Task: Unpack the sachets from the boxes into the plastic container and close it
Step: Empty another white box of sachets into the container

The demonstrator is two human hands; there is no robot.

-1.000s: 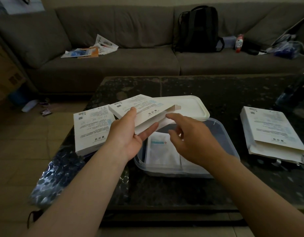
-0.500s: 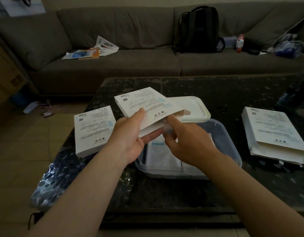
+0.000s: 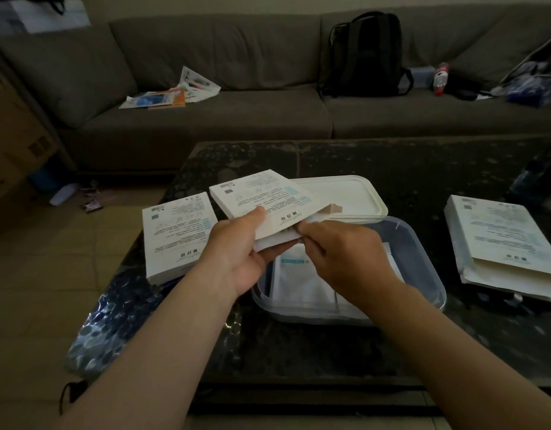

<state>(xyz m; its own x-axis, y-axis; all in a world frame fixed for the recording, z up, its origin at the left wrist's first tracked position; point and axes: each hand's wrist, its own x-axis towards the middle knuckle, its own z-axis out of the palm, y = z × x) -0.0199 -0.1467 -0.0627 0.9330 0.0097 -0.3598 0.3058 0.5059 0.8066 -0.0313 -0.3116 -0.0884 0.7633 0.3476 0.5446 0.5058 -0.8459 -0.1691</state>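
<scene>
My left hand point(image 3: 237, 256) grips a flat white box point(image 3: 262, 200) with its open end toward the right, held over the clear plastic container point(image 3: 423, 259). My right hand point(image 3: 339, 256) has its fingertips at the box's open end, pinching white sachets that stick out there. White sachets point(image 3: 296, 280) lie inside the container, partly hidden by my hands. The container's white lid point(image 3: 348, 193) rests behind it on the table. A second white box point(image 3: 178, 234) lies to the left, and a stack of opened boxes point(image 3: 500, 243) lies to the right.
The dark stone coffee table point(image 3: 392, 169) holds everything; a blue bubble-wrap bag point(image 3: 113, 321) hangs over its left front corner. Behind stands a grey sofa point(image 3: 237, 119) with papers point(image 3: 172, 94), a black backpack point(image 3: 364, 54) and a bottle point(image 3: 440, 79). A cardboard box point(image 3: 10, 144) stands at far left.
My left hand lifted and tilted the box a little. My right hand moved from open, beside the box's end, to pinching the sachets at its opening.
</scene>
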